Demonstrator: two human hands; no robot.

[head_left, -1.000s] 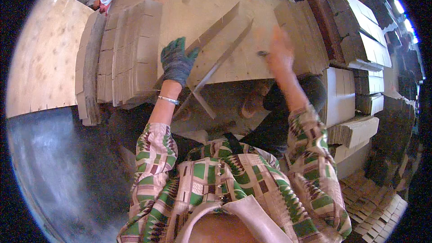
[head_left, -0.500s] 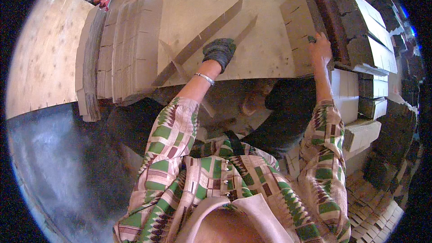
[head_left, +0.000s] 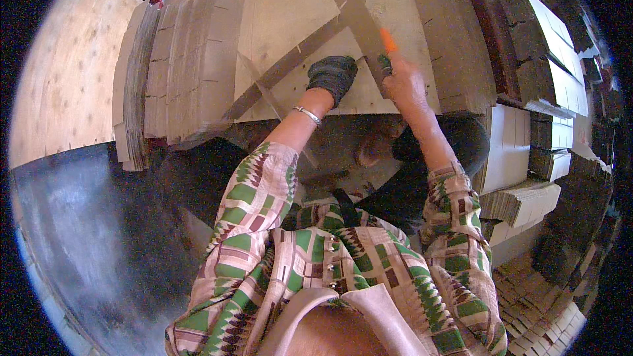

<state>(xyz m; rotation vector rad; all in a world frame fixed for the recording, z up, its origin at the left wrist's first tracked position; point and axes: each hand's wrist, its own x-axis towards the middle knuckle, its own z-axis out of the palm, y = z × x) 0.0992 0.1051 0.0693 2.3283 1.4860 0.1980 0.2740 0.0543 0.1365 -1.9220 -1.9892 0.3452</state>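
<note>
My right hand [head_left: 405, 82] grips a long brown cardboard strip [head_left: 353, 10], slanted from the far middle toward me. One of its fingers has an orange covering [head_left: 388, 41], and a dark green band [head_left: 384, 62] circles another digit. My left hand [head_left: 333, 78], in a dark knitted glove, is closed just left of that strip; a bit of cardboard shows at its fingers, the rest hidden. Left of the glove, another long slotted strip [head_left: 290, 59] runs diagonally over the plywood board [head_left: 277, 16]. A narrower cardboard piece [head_left: 260, 82] crosses it near its lower end.
Stacked slotted cardboard strips [head_left: 191, 66] line the board's left side. Another cardboard stack [head_left: 458, 53] lies at its right. Farther right stand larger bundles [head_left: 544, 46], with more cardboard [head_left: 521, 204] below. A pale wooden panel [head_left: 72, 66] is at far left.
My right hand has moved left from the right-hand stack, bringing a cardboard strip over the board. My left hand has shifted slightly right and remains closed.
</note>
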